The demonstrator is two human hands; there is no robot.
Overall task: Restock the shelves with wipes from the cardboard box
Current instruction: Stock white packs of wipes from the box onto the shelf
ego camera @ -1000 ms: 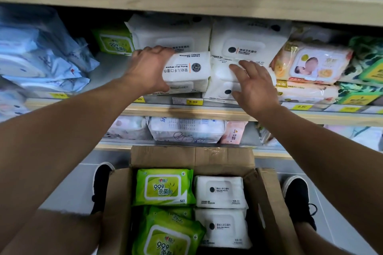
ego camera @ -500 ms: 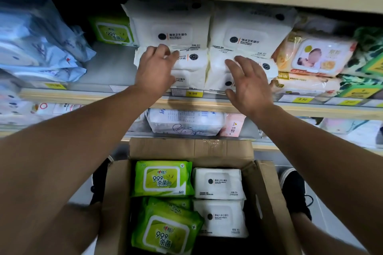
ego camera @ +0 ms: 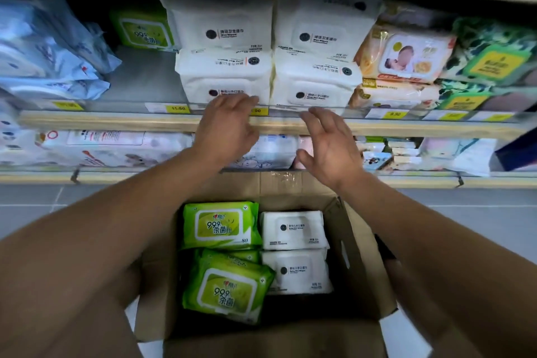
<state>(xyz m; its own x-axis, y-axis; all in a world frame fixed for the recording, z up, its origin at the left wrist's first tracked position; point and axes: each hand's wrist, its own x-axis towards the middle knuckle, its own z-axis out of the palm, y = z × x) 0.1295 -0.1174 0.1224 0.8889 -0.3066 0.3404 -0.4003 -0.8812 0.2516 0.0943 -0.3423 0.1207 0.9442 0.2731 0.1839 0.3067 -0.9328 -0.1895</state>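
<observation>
An open cardboard box [ego camera: 359, 267] sits below me on the floor. It holds two green wipe packs [ego camera: 220, 225] on the left and two white wipe packs [ego camera: 293, 229] on the right. On the middle shelf [ego camera: 139, 122], white wipe packs [ego camera: 225, 75] stand stacked in two columns. My left hand [ego camera: 225, 128] hovers in front of the shelf edge just below the left column, fingers apart and empty. My right hand [ego camera: 329, 145] is beside it, lower, also spread and empty.
Blue packs [ego camera: 49, 46] lie at the shelf's left and a green pack [ego camera: 143, 29] stands behind a bare patch of shelf. Orange baby-wipe packs [ego camera: 404, 58] and leafy green packs [ego camera: 491, 58] fill the right. A lower shelf [ego camera: 116, 148] holds more packs. Grey tiled floor surrounds the box.
My left hand let go of the white pack, which now rests on the left column. Both hands have pulled back from the shelf toward me and downward.
</observation>
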